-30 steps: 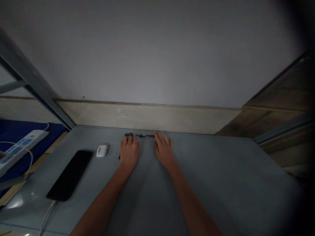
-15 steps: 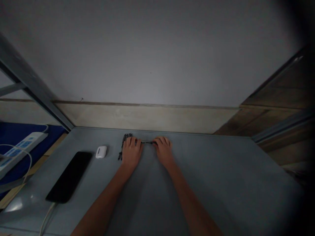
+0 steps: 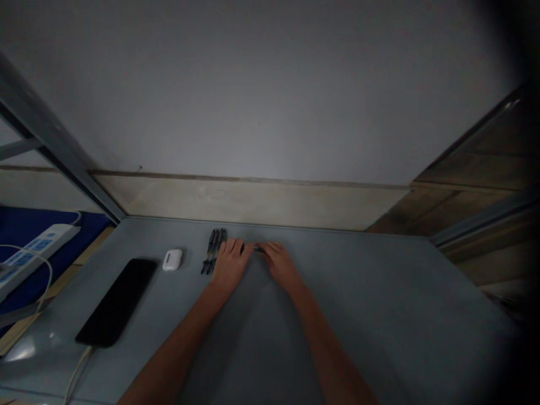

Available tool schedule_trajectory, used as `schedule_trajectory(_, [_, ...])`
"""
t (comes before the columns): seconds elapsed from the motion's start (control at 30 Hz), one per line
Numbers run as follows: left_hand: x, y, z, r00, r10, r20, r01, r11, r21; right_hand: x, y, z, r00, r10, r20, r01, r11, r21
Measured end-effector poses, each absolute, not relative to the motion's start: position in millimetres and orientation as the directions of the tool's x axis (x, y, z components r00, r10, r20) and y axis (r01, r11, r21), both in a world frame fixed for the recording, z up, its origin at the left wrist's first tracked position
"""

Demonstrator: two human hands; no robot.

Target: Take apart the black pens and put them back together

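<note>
- Pens point(image 3: 214, 251), slim and black, lie side by side on the grey worktop point(image 3: 358, 292), just beside the left hand point(image 3: 230, 265).
- Another pen point(image 3: 258, 249) lies crosswise between the hands, mostly hidden; fingers of both hands close on it, the right hand point(image 3: 280, 264) at its far end.
- Earbud case point(image 3: 172, 260) and phone point(image 3: 117, 302) sit further left.
- Power strip point(image 3: 34, 259) lies beyond the worktop; a pale wall point(image 3: 253, 84) rises behind.

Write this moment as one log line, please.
left hand: by dark pen | right hand: by dark pen | black pens: beside left hand
</note>
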State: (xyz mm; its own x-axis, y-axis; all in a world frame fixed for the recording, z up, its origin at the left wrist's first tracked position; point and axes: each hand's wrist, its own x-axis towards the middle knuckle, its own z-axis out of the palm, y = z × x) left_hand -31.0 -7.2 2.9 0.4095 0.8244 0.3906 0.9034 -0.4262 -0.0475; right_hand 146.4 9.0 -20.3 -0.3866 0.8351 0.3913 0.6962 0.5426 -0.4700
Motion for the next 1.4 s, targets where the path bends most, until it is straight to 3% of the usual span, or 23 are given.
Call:
schedule_trajectory(0.47, [-31, -6, 8, 0.349, 0.844, 0.408, 0.918, -0.394, 0.031, 143, -1, -2, -0.390, 0.826, 0.407, 0.794, 0.525, -0.306])
schedule_trajectory(0.53, [-30, -6, 7, 0.338, 0.844, 0.416, 0.922, -0.386, 0.036, 142, -2, -2, -0.360, 0.829, 0.429, 0.777, 0.521, -0.354])
schedule_trajectory(0.63, [-29, -6, 4, 0.353, 0.838, 0.417, 0.913, -0.407, 0.045, 142, -1, -5, -0.261, 0.860, 0.438, 0.686, 0.484, -0.543])
schedule_trajectory(0.73, [-28, -5, -1, 0.376, 0.830, 0.411, 0.900, -0.433, 0.051, 143, 2, -9, -0.098, 0.939, 0.330, 0.583, 0.323, -0.745])
schedule_trajectory(0.8, [-26, -5, -2, 0.391, 0.829, 0.399, 0.893, -0.447, 0.055, 146, 4, -9, -0.048, 0.973, 0.226, 0.549, 0.214, -0.808])
schedule_trajectory(0.93, [-25, -6, 1, 0.416, 0.839, 0.350, 0.878, -0.471, 0.085, 151, 6, -8, -0.092, 0.987, 0.134, 0.489, 0.162, -0.857])
schedule_trajectory(1.2, [-24, -10, 3, 0.392, 0.912, 0.123, 0.902, -0.407, 0.142, 153, 6, -8, -0.152, 0.967, 0.206, 0.377, 0.249, -0.892])
schedule_trajectory(1.4, [-24, -7, 0, 0.339, 0.925, 0.173, 0.917, -0.366, 0.160, 151, 5, -10, -0.225, 0.940, 0.256, 0.231, 0.306, -0.924])
